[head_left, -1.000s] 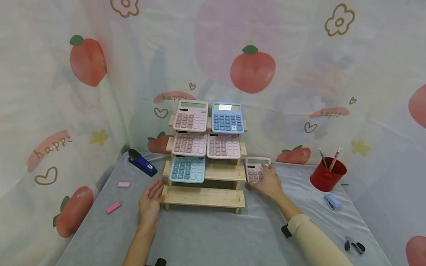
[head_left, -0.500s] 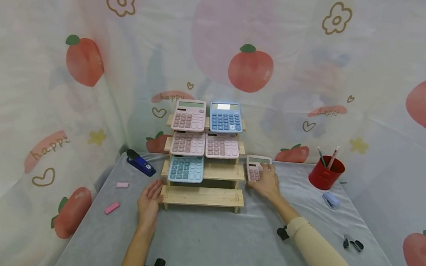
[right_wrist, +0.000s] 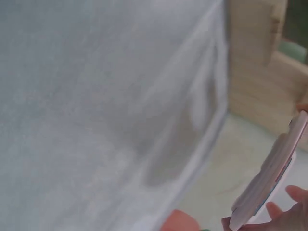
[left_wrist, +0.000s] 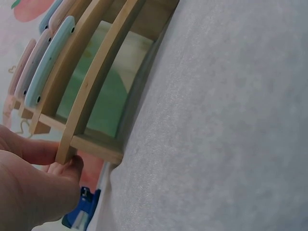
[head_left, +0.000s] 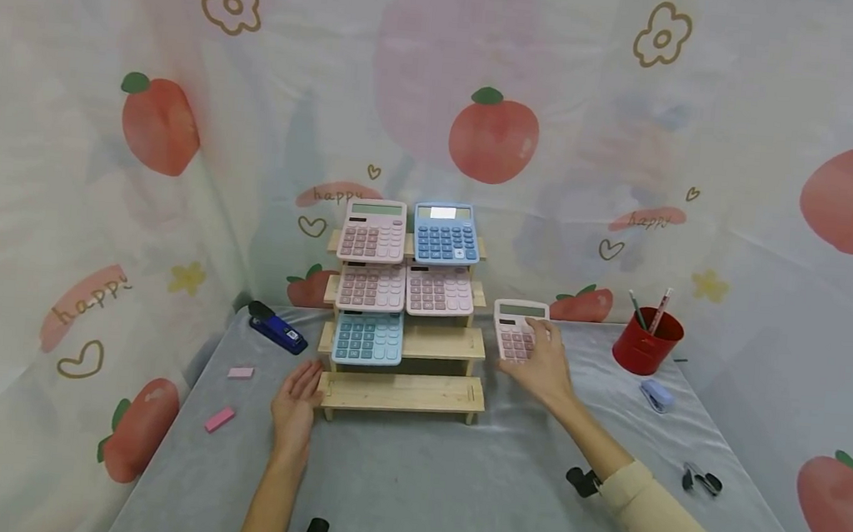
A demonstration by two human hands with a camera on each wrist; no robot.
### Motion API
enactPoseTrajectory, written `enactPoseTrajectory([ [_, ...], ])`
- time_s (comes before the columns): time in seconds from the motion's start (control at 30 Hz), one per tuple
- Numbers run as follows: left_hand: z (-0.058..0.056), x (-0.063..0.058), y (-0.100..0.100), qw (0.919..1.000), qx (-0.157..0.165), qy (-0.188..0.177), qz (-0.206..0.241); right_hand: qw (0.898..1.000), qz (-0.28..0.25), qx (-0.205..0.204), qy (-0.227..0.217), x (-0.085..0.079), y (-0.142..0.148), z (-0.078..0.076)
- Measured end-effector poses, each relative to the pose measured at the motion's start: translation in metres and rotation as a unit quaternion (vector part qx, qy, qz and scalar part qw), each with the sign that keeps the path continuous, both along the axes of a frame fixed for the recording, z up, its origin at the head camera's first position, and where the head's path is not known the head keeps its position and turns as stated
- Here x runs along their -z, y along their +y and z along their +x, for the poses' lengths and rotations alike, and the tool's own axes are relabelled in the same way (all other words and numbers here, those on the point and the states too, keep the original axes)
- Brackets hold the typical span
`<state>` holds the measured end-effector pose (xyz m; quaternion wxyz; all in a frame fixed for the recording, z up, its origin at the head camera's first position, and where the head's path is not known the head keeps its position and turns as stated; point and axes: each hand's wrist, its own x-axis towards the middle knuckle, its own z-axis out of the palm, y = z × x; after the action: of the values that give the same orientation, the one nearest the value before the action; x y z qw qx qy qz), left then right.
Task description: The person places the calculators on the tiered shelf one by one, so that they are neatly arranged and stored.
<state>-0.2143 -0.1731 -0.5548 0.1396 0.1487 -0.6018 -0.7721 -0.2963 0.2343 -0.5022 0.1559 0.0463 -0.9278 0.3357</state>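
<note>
My right hand grips a pink calculator by its sides, just right of the tiered wooden display stand. In the right wrist view the pink calculator appears edge-on, apart from the grey cloth, with fingers at its edges. My left hand pinches the left end of the stand's lowest step; the left wrist view has its fingers above and below that plank. On the stand sit a pink and a blue calculator on top, two pink ones below, and a light-blue calculator on the third step's left.
Left of the stand lie a dark-blue stapler and two pink erasers. To the right are a red pen cup with pencils, a small light-blue stapler and a black-handled metal tool. Printed curtains surround the grey-covered table.
My right hand has raised the pink calculator slightly off the table beside the stand. The left hand keeps its place at the lowest step. The head view has shifted a little.
</note>
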Motion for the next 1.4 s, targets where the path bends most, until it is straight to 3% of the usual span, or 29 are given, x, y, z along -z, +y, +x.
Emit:
enactPoseTrajectory([
  [0.33,0.001,0.0,-0.001,1.0,0.0,0.003,0.002,0.999,0.009,-0.032,0.029,-0.032,-0.009,0.049],
  [0.67,0.0,-0.002,-0.001,1.0,-0.001,-0.005,0.005,0.995,0.018,-0.09,0.036,-0.043,-0.041,0.085],
  [0.97,0.0,-0.001,0.0,1.0,0.0,-0.004,0.002,0.992,0.005,-0.121,0.039,-0.039,-0.074,0.09],
  [1.2,-0.002,-0.002,0.0,0.9999,-0.004,-0.014,-0.003,0.992,0.011,-0.122,0.041,-0.032,-0.099,0.082],
  [1.4,-0.001,0.0,0.0,0.9999,-0.004,-0.015,-0.005,0.991,0.031,-0.114,0.068,-0.028,-0.118,0.072],
])
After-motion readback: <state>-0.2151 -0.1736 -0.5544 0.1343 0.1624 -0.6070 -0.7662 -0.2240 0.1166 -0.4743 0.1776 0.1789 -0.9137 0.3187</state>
